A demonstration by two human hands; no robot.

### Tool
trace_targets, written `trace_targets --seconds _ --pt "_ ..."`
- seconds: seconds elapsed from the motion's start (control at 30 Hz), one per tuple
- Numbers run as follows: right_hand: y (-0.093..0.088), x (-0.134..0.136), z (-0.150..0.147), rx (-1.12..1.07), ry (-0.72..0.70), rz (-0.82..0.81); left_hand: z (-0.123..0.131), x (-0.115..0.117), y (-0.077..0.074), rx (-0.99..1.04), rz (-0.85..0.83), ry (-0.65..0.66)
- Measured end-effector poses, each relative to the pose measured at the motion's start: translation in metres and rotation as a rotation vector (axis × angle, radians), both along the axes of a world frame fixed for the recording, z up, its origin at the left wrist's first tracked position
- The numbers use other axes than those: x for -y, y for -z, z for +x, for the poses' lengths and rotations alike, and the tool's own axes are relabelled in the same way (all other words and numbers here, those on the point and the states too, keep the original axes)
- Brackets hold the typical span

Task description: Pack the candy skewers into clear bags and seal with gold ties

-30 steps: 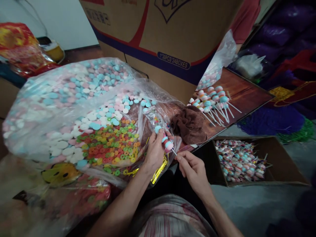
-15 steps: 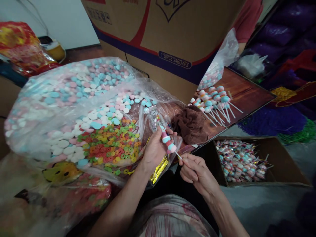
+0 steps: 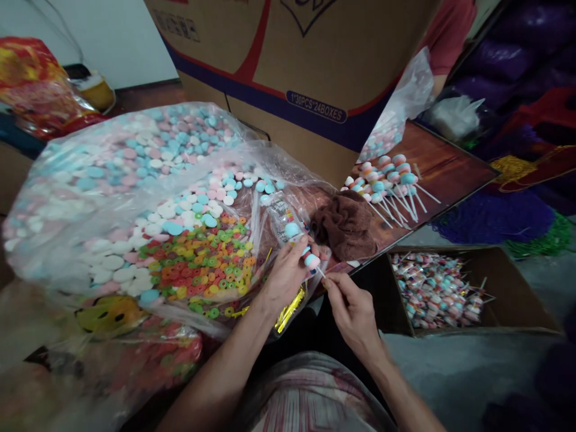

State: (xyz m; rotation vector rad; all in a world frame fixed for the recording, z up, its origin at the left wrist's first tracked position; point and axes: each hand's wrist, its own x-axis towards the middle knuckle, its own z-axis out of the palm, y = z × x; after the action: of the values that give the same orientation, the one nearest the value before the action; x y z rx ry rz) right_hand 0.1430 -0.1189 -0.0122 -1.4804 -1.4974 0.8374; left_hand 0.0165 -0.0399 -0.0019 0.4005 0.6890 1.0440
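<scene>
My left hand (image 3: 283,277) is closed around a clear printed wrapper (image 3: 284,215) that has a candy skewer (image 3: 302,247) of pink, white and blue discs partly inside it. My right hand (image 3: 350,307) pinches the white stick end of that skewer, just right of my left hand. Both hands sit in front of a big clear bag of pastel candy discs (image 3: 135,174) and a bag of coloured ring candies (image 3: 202,261). Gold twist ties (image 3: 290,309) lie under my left hand.
A brown cloth (image 3: 346,225) lies on the wooden table (image 3: 445,168), beside several unwrapped skewers (image 3: 387,183). A cardboard box (image 3: 517,300) at the right holds wrapped skewers (image 3: 436,291). A large printed carton (image 3: 306,72) stands behind. A person's red sleeve (image 3: 447,36) shows at top right.
The skewer has slid further up into the wrapper, and my right hand has moved up and left closer to my left hand.
</scene>
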Motion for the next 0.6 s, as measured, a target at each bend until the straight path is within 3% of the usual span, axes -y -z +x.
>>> trace_targets --seconds 0.2,0.37,0.6 --pt "0.007 0.0 0.014 0.361 -0.083 0.291 -0.005 -0.005 -0.003 0.004 -0.078 -0.053" --pt "0.005 -0.003 0.022 0.439 -0.09 0.367 -0.004 -0.004 -0.002 0.015 -0.113 -0.083" --pt "0.007 -0.01 0.006 0.5 -0.08 0.374 0.005 0.003 0.003 -0.074 -0.042 -0.054"
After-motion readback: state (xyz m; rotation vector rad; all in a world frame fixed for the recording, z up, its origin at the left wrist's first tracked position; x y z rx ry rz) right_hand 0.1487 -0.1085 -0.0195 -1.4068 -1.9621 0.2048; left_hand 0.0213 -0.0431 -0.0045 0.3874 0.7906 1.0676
